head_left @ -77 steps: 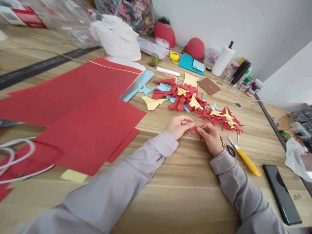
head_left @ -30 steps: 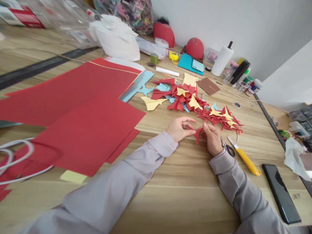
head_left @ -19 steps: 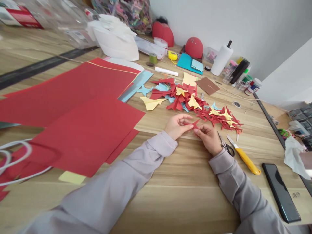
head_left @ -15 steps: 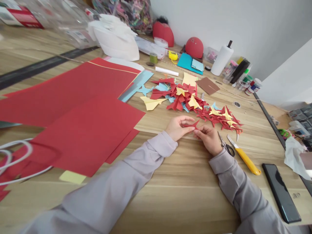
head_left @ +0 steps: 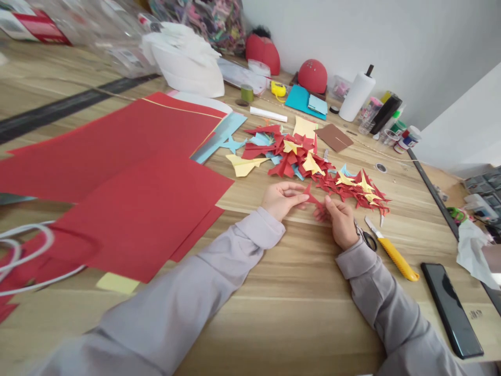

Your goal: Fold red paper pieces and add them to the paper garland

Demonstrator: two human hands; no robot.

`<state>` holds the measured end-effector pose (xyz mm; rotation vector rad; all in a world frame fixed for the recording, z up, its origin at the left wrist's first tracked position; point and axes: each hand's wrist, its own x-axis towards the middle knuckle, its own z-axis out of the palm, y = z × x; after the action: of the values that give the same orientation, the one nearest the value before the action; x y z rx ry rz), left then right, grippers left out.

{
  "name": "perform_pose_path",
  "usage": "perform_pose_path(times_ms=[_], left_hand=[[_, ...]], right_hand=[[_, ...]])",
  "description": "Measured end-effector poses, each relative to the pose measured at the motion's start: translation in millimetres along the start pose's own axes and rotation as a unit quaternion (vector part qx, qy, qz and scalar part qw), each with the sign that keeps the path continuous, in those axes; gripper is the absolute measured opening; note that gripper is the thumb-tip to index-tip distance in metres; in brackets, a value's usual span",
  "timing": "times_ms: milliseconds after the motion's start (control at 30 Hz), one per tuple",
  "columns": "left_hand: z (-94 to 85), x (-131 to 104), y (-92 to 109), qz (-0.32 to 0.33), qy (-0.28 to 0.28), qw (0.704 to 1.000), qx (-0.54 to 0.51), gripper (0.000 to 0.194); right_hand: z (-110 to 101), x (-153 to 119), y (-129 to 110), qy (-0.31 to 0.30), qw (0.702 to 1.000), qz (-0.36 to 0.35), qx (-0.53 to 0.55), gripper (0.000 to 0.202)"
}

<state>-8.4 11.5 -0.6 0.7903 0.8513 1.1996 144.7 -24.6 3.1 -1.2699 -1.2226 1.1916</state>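
Through my head view I have both bare hands over the table, on the near side of the pile of folded paper. Between them is a small red paper piece, just in front of that pile and apart from it. My left hand pinches its left end between thumb and forefinger, the other fingers loosely bent. My right hand grasps the opposite end with thumb and fingertips; I cannot make out exactly how the fingers behind the paper are set.

Taking the pile as my mark, I see the scissors nearer than its right end, partly hidden by my right hand, with the yellow cutter just beside them and the phone nearer and further right. Left of the pile lie large red sheets, overlapping, with a pale yellow scrap by their near edge. Behind the pile I find a brown card, a white roll, teal paper and a yellow tape measure; a white bottle stands farther back, to the right.
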Motion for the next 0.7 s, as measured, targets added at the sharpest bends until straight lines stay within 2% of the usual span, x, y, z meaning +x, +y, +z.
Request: perform_pose_path(times_ms=[133,467,700], left_hand=[[-0.2,0.3,-0.6,0.010,0.000,1.000,0.006,0.040],[1.5,-0.9,0.3,0.003,0.012,1.000,0.006,0.040],[1.6,0.2,2.6,-0.007,0.040,0.999,-0.023,0.038]], right_hand=[[2.6,-1.8,-3.0,-0.018,0.999,-0.003,-0.034,0.026],[2.7,-2.4,-6.0,-0.037,0.999,0.011,-0.039,0.030],[0.8,0.1,0.1,-0.007,0.999,-0.022,-0.030,0.029]])
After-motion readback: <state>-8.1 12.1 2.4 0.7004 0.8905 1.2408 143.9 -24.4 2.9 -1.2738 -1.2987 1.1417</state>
